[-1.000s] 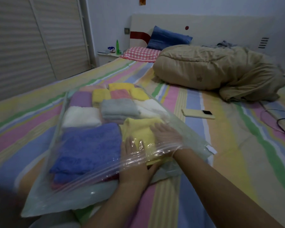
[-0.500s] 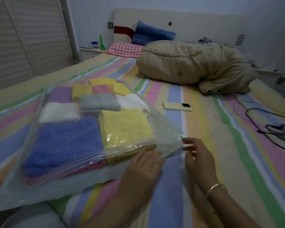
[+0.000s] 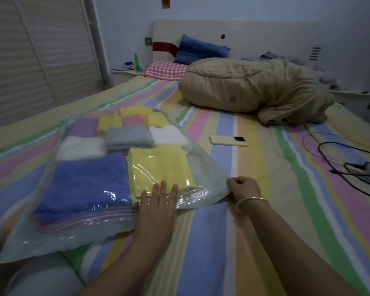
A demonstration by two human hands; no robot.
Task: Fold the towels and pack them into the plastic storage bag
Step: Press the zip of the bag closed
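Far left: louvred wardrobe doors [image 3: 30, 60], then striped bed [image 3: 265, 210] running the full width.

Left of centre on the bed: plastic bag [image 3: 207, 167], lying flat, packed with folded towels, mouth edge toward the viewer. Inside, nearest the mouth, blue towel [image 3: 83, 184] beside yellow towel [image 3: 158, 165]; behind these, white [image 3: 79, 148], grey [image 3: 128, 137] and further small pastel ones, all under the film. No loose towels in view, so packing judged done and sealing judged the step in hand.

Centre: left hand [image 3: 158, 206], fingers straight, pressing flat on the bag over the yellow towel's near edge.

Just right of it: right hand [image 3: 244, 186], fingers curled, gripping the bag's right near corner; bracelet [image 3: 252, 201] on that wrist.

Further right: phone [image 3: 229, 141] near the bag, beige duvet [image 3: 254, 90] bundled behind, black cables [image 3: 350, 167] at the far right.

Risks, as judgement only: slippery film sliding out of the corner grip; a tug at that corner shifting the yellow stack and skewing the folds; towel edge caught in the zip strip, leaving the seal gapped; trapped air bulging the bag if pressure comes off early.
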